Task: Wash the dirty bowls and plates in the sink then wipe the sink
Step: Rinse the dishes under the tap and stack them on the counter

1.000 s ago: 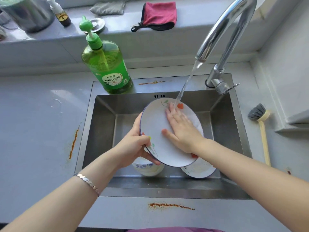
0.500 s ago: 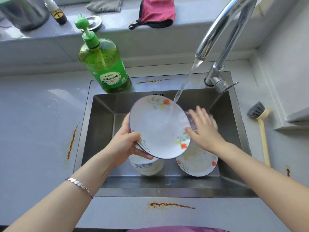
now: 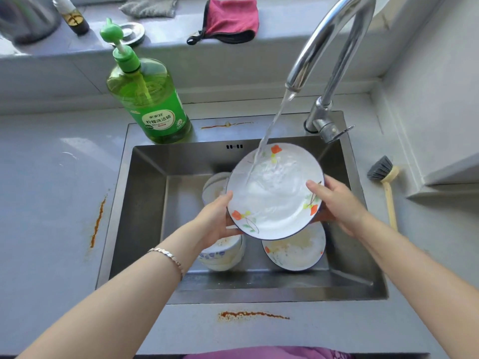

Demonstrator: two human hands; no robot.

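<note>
While water streams from the faucet, left hand and right hand grip opposite rims of the flowered plate, fingers curled round its edge

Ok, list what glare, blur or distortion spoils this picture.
Head view: the wide-angle lens bows the tap and the edges of the counter. In the same view a pale glare patch sits on the counter at left. Running water smears the middle of the plate, while the flower prints at its rim are sharp.

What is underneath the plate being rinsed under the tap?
A dirty plate lies on the sink floor below the held plate, its far part covered. At its left, bowls peek out. The drain cannot be seen.
</note>
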